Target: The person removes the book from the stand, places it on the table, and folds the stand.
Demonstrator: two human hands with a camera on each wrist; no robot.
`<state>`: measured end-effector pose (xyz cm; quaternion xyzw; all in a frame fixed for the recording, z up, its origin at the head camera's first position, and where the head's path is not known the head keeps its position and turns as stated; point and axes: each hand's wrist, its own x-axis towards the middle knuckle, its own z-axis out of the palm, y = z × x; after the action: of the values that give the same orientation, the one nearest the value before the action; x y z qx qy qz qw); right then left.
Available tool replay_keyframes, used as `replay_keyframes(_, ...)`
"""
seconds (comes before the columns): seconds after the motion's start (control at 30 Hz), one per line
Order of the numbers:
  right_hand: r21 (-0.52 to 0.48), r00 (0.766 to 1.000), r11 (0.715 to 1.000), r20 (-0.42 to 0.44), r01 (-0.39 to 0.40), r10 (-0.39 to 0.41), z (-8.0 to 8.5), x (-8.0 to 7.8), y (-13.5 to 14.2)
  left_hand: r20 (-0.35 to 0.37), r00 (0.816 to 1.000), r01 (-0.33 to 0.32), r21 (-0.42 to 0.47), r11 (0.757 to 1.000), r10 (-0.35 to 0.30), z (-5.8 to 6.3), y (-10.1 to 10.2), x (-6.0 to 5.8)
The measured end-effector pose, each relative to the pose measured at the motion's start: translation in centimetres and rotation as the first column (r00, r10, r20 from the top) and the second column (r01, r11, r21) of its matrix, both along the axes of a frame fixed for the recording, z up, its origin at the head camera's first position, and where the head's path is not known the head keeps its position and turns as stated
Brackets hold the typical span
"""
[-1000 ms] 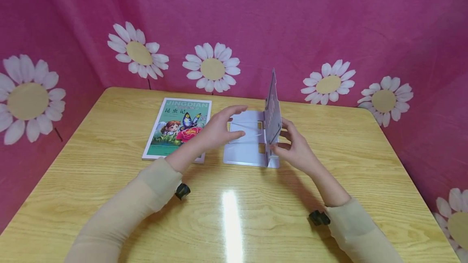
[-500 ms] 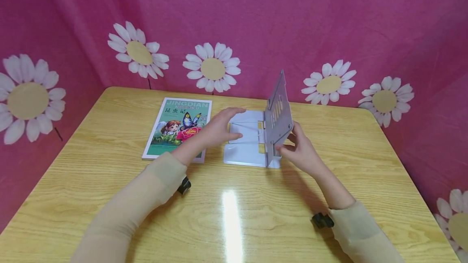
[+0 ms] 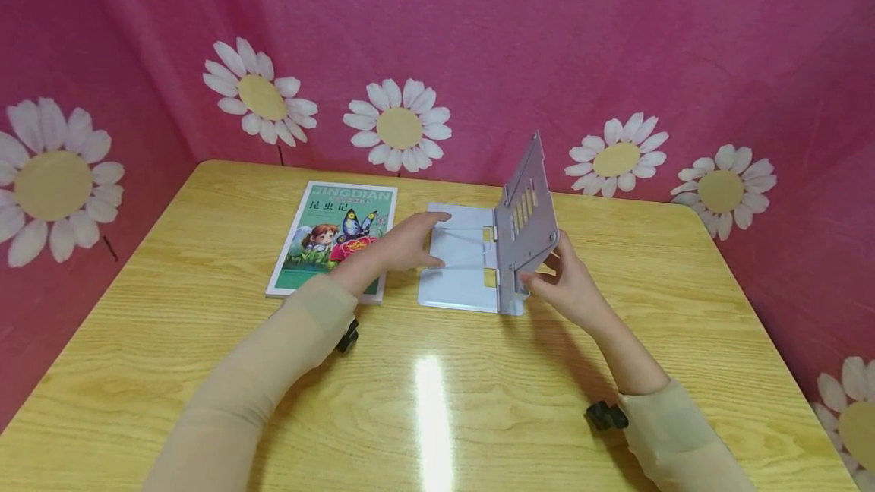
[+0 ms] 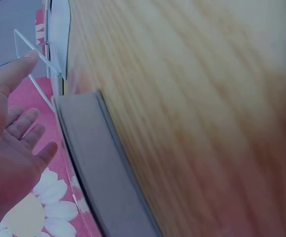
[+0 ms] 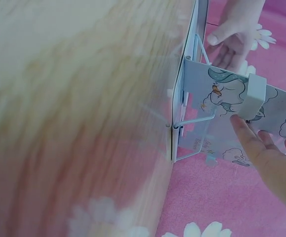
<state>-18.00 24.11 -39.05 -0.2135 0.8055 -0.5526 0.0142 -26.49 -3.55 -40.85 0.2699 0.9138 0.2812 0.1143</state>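
Note:
A metal book stand stands on the table: its base [image 3: 458, 291] lies flat, and its hinged panel [image 3: 529, 211] leans up to the right. The panel's grey slotted back faces left; in the right wrist view its other face [image 5: 222, 91] has unicorn and cloud drawings and a white clip [image 5: 254, 96]. My right hand [image 3: 567, 283] touches that printed face beside the clip, fingers extended. My left hand [image 3: 409, 243] spreads thumb and fingers over the base's left side. In the left wrist view, the thumb overlaps a white wire support [image 4: 39, 53] of the stand.
A green-covered paperback book [image 3: 321, 249] lies flat to the left, partly under my left forearm. The wooden table [image 3: 506, 401] meets a pink flowered curtain [image 3: 492, 59] at its back. Black cameras [image 3: 606, 416] sit on both wrists.
The stand's panel has tilted further to the right, showing more of its grey back, and my right hand has moved right with it. My left hand has shifted slightly down over the base.

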Motion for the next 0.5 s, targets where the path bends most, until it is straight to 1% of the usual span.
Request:
replay_keyframes(0.17,0.007,1.000,1.000,0.003,0.003,-0.003,-0.14,-0.11,0.07,0.022,1.000,0.004,-0.052,0.999,-0.003,-0.30,-0.10,-0.37)
replay_keyframes(0.27,0.008,1.000,1.000,0.012,0.006,-0.006,-0.05,-0.09,0.04,0.053,0.999,0.002,-0.044,0.999,0.000,-0.46,-0.26,-0.55)
replay_keyframes(0.5,0.004,1.000,1.000,0.018,0.009,-0.009,0.12,0.02,-0.04,0.076,0.997,0.006,-0.019,1.000,-0.005,-0.85,-0.61,-0.87)
